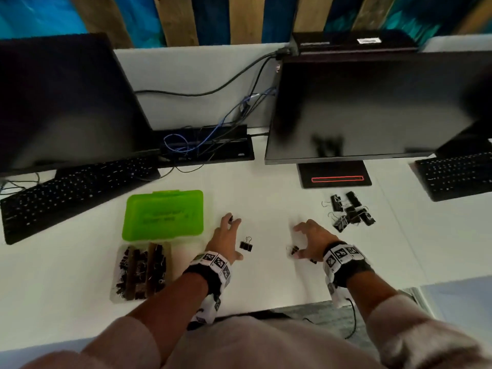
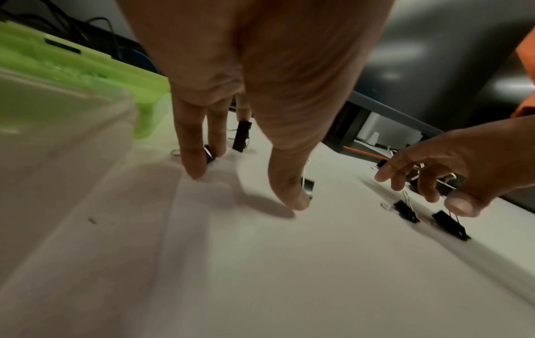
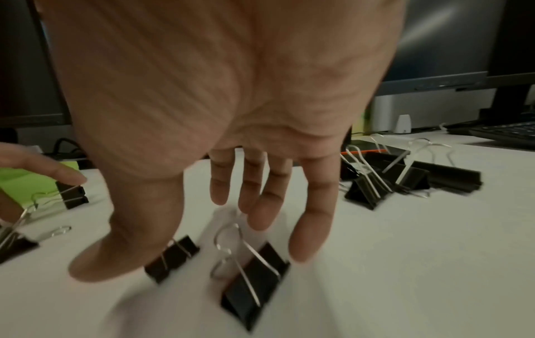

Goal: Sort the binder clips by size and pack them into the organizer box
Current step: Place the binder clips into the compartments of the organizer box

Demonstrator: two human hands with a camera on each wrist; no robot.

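The organizer box has its green lid (image 1: 163,213) swung open behind a clear tray (image 1: 120,272) that holds rows of black binder clips. My left hand (image 1: 226,237) lies over the table right of the box with straight fingers. Its fingertips (image 2: 193,168) touch a small clip (image 2: 209,155), and another clip (image 1: 246,245) lies by its thumb. My right hand (image 1: 307,239) hovers spread above two clips (image 3: 172,259) (image 3: 255,275) and holds nothing. A pile of larger black clips (image 1: 352,212) lies to its far right.
Two dark monitors (image 1: 367,107) stand at the back, with a monitor base (image 1: 334,174) just behind the clip pile. Keyboards (image 1: 66,193) lie at the far left and far right. Cables and a dock (image 1: 207,147) sit between the monitors. The table's front edge (image 1: 266,308) is near my wrists.
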